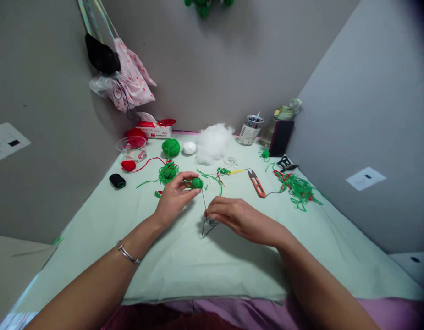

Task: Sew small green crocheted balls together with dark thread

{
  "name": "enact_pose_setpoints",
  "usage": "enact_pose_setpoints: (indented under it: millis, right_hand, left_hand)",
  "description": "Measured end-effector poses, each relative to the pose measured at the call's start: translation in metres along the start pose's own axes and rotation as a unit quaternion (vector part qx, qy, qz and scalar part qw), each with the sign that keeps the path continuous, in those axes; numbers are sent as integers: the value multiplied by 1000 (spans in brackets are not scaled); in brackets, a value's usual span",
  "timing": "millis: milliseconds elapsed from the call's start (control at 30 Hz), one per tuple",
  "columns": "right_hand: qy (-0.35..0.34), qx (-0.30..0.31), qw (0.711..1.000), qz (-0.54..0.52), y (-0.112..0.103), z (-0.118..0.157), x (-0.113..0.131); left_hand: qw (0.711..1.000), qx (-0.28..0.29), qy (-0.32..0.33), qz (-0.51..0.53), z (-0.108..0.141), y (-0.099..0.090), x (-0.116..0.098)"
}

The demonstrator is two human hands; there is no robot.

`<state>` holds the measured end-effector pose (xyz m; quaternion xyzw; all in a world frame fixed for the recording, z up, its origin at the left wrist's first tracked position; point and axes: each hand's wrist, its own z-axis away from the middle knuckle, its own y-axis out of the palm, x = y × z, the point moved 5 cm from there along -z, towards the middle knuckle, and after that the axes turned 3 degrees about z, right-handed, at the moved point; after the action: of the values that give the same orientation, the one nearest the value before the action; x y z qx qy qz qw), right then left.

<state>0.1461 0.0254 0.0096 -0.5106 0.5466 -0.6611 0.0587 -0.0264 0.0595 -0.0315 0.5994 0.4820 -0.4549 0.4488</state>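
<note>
Between the thumb and fingers of my left hand (pixel 176 195) is a small green crocheted ball (pixel 197 183). A dark thread (pixel 204 199) runs down from the ball to my right hand (pixel 237 217), whose fingers are pinched on it. Below those fingertips the thread hangs in loose loops. Whether a needle is in the pinch I cannot make out. Just beyond my hands lie green yarn strands (pixel 217 183) and a crochet hook with a yellow handle (pixel 236 172). Orange-handled thread snips (pixel 256 184) rest farther right.
White stuffing (pixel 213 143) sits at the back, beside a green yarn ball (pixel 171 147). Tangled green yarn (pixel 301 189) lies right. A clear plastic tub (pixel 138 153) and black thread spool (pixel 117 181) are left. A tin (pixel 250 130), bottle (pixel 283 112) and phone (pixel 281 138) stand at the back right.
</note>
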Motion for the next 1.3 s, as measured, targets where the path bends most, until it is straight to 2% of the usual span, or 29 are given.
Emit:
enact_pose_setpoints:
  millis: [33, 133, 200, 233, 267, 333, 433, 567, 633, 733, 833, 1033, 1300]
  right_hand:
    - [2, -36, 998, 48, -2, 0, -1]
    - [44, -215, 969, 117, -20, 5, -11]
    - [84, -287, 951, 81, -29, 10, -19]
    - [104, -295, 949, 41, -32, 11, -23]
    - [119, -285, 951, -9, -32, 11, -25]
    - [129, -224, 958, -120, -26, 8, -26]
    - [118, -138, 951, -250, -12, 1, -21]
    - [117, -138, 924, -338, -1, -4, -20]
    - [120, -158, 922, -331, 1, -4, -21]
    - [107, -211, 942, -239, -4, -4, -19]
    - [109, -238, 947, -185, -8, -2, -18]
    - [113, -213, 954, -181, -4, -5, -15]
    - [135, -200, 945, -221, 0, -6, -14]
  left_hand:
    - [1000, -8, 10, 6, -1, -2, -1]
    - [999, -38, 28, 24, -3, -9, -4]
    - [998, -54, 40, 19, -3, -12, -6]
    - [997, -59, 47, 14, -4, -13, -6]
    - [997, -60, 52, 9, -4, -13, -6]
    - [996, -61, 58, 5, -4, -13, -6]
    - [997, -61, 56, 2, -4, -12, -5]
    - [999, -45, 24, 15, -3, -6, -3]
    - [999, -34, 10, 29, -1, -3, -3]
    - [999, -20, 0, 28, 2, 1, -2]
    - [1000, -21, 0, 21, 3, 2, -2]
    - [999, -24, -2, 32, 3, 3, -2]
    - [999, -37, 3, 26, 3, 2, -3]
